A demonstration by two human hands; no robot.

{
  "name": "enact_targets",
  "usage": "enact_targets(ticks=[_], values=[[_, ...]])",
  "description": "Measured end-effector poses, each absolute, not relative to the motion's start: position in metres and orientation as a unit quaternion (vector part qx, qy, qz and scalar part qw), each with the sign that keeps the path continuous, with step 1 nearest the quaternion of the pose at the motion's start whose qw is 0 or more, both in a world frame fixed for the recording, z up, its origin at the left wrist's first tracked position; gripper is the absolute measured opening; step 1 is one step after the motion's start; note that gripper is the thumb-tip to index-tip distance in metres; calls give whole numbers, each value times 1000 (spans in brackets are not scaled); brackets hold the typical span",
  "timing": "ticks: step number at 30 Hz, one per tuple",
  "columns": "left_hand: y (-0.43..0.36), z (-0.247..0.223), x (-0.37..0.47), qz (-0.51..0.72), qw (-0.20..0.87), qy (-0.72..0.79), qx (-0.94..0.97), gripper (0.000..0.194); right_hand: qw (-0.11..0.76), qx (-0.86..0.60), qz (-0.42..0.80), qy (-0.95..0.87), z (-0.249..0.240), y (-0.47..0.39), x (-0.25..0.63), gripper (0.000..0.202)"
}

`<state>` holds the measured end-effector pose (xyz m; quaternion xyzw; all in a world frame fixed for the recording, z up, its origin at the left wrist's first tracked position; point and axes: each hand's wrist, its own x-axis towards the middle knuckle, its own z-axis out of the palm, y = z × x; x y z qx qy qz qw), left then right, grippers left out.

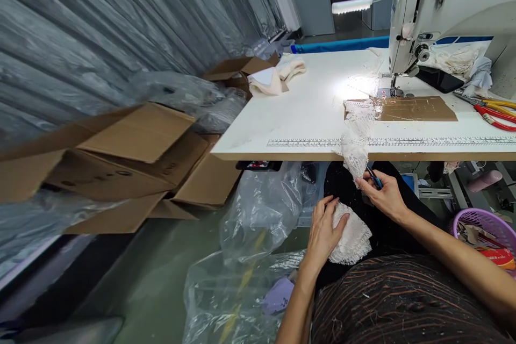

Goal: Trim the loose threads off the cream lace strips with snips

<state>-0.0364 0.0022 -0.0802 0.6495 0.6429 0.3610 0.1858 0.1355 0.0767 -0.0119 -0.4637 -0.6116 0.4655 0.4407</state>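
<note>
My left hand (323,231) lies over the lap with its thumb across a folded white lace piece (351,236) and its fingers at the edge of it. In my right hand (384,193) is a slim black-and-blue tool (374,178), probably thread snips; its tip is hidden. Fingertips of that hand touch the lower end of a white lace strip (355,142). From there the strip runs up over the table edge, onto the white sewing table (298,118) near the sewing machine's needle area (393,86).
A brown strip (419,109) lies before the machine. Red-handled and yellow-handled tools (494,113) and a black phone (439,79) are at the right. Open cardboard boxes (137,134) and clear plastic bags (258,220) stand left; a purple basket (484,215) stands lower right.
</note>
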Motion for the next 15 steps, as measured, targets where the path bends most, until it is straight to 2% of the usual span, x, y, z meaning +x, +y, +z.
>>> enact_targets(ticks=[4,9,12,15], values=[[7,-56,-35,478,187,617,596,25,419,-429,415,-684,-8,56,141,32],[14,-26,-34,590,228,582,511,30,334,-228,357,-842,-3,26,157,20],[19,-20,-27,595,356,546,471,40,280,-144,350,-882,1,15,164,20],[24,-18,-13,561,516,485,429,56,260,-118,370,-884,5,8,164,23]])
